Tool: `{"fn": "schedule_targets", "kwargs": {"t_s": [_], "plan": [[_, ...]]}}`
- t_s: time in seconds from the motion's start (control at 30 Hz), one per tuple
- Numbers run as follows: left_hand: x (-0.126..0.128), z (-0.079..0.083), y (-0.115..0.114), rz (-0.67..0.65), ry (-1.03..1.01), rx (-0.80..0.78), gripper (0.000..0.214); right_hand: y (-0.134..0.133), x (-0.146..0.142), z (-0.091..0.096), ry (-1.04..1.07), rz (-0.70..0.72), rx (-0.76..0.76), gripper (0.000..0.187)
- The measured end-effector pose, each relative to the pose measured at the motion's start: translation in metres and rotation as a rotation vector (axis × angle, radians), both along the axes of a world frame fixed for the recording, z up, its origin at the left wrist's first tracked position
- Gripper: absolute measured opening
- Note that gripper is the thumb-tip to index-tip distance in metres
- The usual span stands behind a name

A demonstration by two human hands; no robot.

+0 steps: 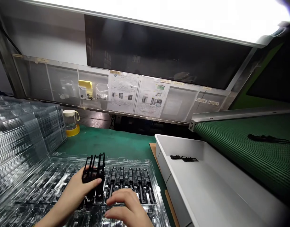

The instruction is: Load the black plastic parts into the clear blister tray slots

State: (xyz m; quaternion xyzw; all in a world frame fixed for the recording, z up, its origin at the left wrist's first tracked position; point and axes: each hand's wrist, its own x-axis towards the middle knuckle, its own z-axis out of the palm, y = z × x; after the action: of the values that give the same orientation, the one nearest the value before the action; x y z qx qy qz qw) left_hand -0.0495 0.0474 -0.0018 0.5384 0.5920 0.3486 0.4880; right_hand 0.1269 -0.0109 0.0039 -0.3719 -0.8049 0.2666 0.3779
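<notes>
My left hand (80, 186) grips several black plastic frames (95, 170), held upright side by side over a clear blister tray (135, 162). The thumb presses on their near side. To the right of them my right hand (127, 206) hovers above the tray, fingers apart and bent, with nothing between them. Just beyond it, a row of black plastic parts (130, 183) sits in the tray's slots, at the right of the upper half. Clear moulded pockets fill the tray's left part. My left hand covers some of the slots.
At left rises a tall stack of clear trays (29, 135), beside a lidded bottle (70, 121). On the right, a white bin (220, 186) holds a black part (184, 158). A green conveyor belt (241, 132) carries another black part (270, 138). Papers (123, 91) hang behind.
</notes>
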Motion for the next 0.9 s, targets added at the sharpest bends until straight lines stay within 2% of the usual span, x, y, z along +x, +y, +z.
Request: {"fn": "schedule_targets", "kwargs": {"t_s": [0.07,0.2,0.37,0.43,0.63,0.9], "plan": [[-0.003,-0.008,0.013,-0.033,0.091,0.077,0.032,0.003,0.003,-0.002,0.013,0.013,-0.006,0.029],[-0.010,-0.035,0.030,-0.137,0.239,0.170,0.027,0.005,0.007,-0.002,0.059,0.018,-0.043,0.023],[-0.036,-0.059,0.041,-0.061,0.369,0.147,0.068,0.006,0.008,0.001,0.060,0.014,-0.121,0.022],[-0.047,-0.063,0.041,-0.066,0.379,0.128,0.068,0.006,0.008,0.003,0.049,0.023,-0.135,0.022],[-0.071,-0.068,0.035,-0.111,0.443,0.146,0.036,0.008,0.008,0.003,0.044,0.053,-0.165,0.023],[-0.058,-0.063,0.038,-0.116,0.538,0.216,0.031,0.009,0.009,-0.003,0.063,0.054,-0.171,0.019]]}}
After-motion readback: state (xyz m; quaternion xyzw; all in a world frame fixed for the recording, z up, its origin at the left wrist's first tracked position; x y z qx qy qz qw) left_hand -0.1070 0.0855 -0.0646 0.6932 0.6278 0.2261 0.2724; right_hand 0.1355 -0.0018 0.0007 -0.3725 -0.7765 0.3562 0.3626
